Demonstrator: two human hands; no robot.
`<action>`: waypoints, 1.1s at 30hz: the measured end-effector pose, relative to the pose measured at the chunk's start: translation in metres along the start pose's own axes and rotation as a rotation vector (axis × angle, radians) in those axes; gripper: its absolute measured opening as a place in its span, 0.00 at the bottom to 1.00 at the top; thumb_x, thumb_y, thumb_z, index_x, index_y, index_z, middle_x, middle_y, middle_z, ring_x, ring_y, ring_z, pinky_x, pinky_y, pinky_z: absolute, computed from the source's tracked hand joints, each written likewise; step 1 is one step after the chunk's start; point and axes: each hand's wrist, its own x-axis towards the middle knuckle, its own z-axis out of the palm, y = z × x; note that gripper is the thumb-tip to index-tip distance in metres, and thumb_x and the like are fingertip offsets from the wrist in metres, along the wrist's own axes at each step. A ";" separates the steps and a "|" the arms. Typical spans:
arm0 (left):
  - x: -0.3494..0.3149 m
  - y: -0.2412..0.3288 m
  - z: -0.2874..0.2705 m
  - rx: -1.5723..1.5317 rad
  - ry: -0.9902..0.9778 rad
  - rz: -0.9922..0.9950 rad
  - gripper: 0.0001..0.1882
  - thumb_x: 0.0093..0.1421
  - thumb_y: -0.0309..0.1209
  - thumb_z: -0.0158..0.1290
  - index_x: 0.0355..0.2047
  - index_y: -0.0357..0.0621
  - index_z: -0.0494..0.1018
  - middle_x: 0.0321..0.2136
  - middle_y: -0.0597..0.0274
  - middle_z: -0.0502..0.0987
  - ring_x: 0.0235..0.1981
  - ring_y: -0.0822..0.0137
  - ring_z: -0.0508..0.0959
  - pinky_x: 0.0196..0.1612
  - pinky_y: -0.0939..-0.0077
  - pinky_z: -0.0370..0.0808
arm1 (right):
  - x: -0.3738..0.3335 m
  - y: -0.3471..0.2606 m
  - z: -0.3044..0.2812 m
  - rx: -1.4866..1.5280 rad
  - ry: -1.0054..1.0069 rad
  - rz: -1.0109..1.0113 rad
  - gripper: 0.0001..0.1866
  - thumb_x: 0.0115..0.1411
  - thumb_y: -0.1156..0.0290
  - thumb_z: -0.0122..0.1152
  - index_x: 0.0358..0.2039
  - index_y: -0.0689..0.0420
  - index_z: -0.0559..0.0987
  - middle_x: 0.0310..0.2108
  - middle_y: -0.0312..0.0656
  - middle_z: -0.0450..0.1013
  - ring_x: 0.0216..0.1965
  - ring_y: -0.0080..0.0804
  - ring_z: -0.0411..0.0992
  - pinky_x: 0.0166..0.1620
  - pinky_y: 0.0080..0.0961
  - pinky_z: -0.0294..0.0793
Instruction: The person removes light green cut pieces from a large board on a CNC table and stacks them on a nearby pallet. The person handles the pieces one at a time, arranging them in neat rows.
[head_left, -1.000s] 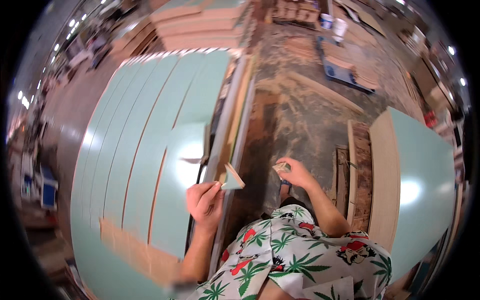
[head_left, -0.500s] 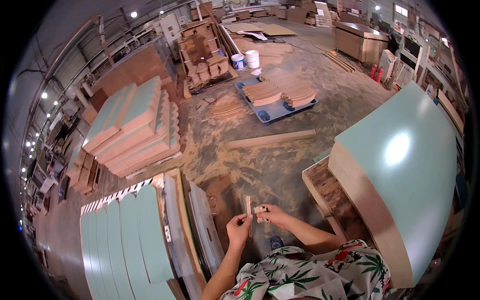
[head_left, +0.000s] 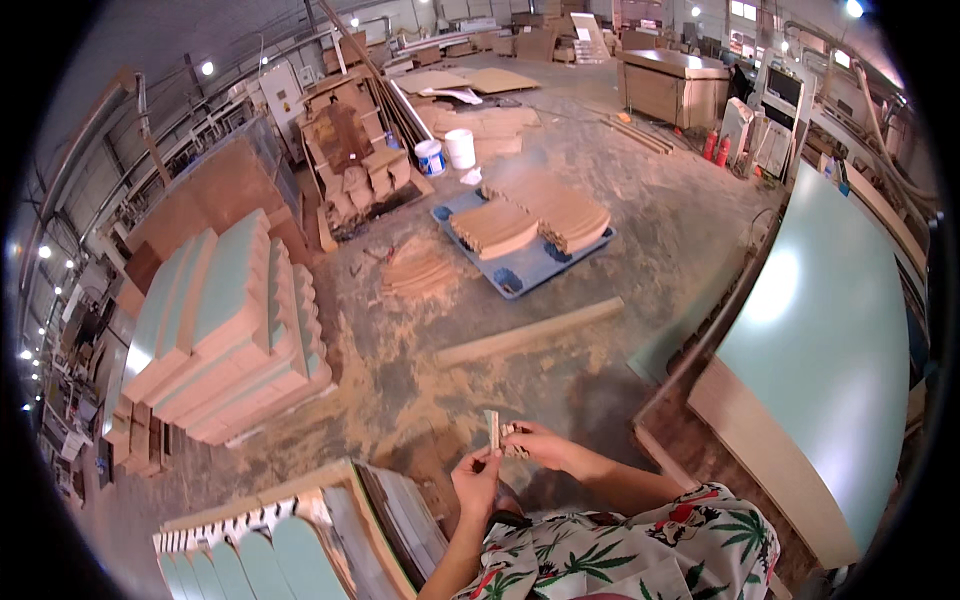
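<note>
In front of my body, my left hand point(head_left: 475, 482) is closed on a thin wooden strip point(head_left: 494, 425), which stands nearly upright above the fingertips. My right hand point(head_left: 545, 446) is right beside it, its fingers closed round a small bundle of short wooden pieces point(head_left: 515, 445). The bundle is close to the strip; whether they touch I cannot tell. Below my hands is the patterned shirt point(head_left: 620, 550) that I wear. At the lower left, nearest my left hand, lies a stack topped with rounded pale green panels point(head_left: 283, 555).
Large pale green boards point(head_left: 820, 330) lie stacked close on my right. Ahead, a blue pallet point(head_left: 510, 275) bears curved wooden pieces. A long wooden bar point(head_left: 530, 332) lies on the dusty floor. Thick green-faced panels point(head_left: 215, 310) are piled on the left, and two buckets point(head_left: 460, 149) stand farther back.
My view has shifted, so the pallet and bar sit lower and the near left stack has slid partly out of frame. Both hands keep hold of their wooden pieces and are a little closer together.
</note>
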 end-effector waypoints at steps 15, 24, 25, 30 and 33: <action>0.371 0.155 -0.027 0.495 -0.243 0.166 0.10 0.65 0.32 0.66 0.43 0.40 0.83 0.29 0.65 0.84 0.30 0.75 0.80 0.36 0.77 0.76 | 0.329 -0.186 0.059 -0.062 -0.048 -0.163 0.23 0.64 0.58 0.74 0.51 0.57 0.75 0.40 0.35 0.76 0.40 0.25 0.74 0.44 0.28 0.73; 0.570 0.208 -0.093 0.635 -0.057 0.181 0.20 0.67 0.36 0.64 0.56 0.41 0.80 0.44 0.55 0.83 0.37 0.67 0.84 0.41 0.69 0.81 | 0.544 -0.328 0.125 0.094 -0.027 0.022 0.14 0.65 0.65 0.74 0.44 0.51 0.77 0.42 0.32 0.75 0.43 0.25 0.74 0.43 0.26 0.74; 0.590 0.217 -0.107 0.714 -0.007 0.163 0.20 0.67 0.36 0.63 0.56 0.41 0.80 0.46 0.54 0.83 0.40 0.65 0.86 0.42 0.67 0.81 | 0.578 -0.342 0.130 0.059 -0.007 0.024 0.15 0.65 0.64 0.74 0.45 0.50 0.76 0.43 0.32 0.75 0.43 0.25 0.73 0.43 0.27 0.74; 0.670 0.167 -0.211 0.624 0.313 -0.017 0.25 0.63 0.48 0.64 0.54 0.47 0.81 0.43 0.49 0.86 0.40 0.58 0.87 0.46 0.62 0.82 | 0.738 -0.395 0.139 0.036 -0.018 -0.012 0.17 0.64 0.62 0.75 0.47 0.49 0.75 0.45 0.32 0.73 0.44 0.25 0.71 0.42 0.29 0.74; 0.714 0.108 -0.286 0.651 0.384 -0.133 0.24 0.63 0.47 0.63 0.53 0.45 0.82 0.43 0.48 0.86 0.43 0.54 0.87 0.49 0.61 0.81 | 0.832 -0.405 0.143 0.049 0.180 -0.027 0.18 0.65 0.65 0.73 0.49 0.52 0.74 0.39 0.32 0.71 0.35 0.28 0.68 0.37 0.31 0.72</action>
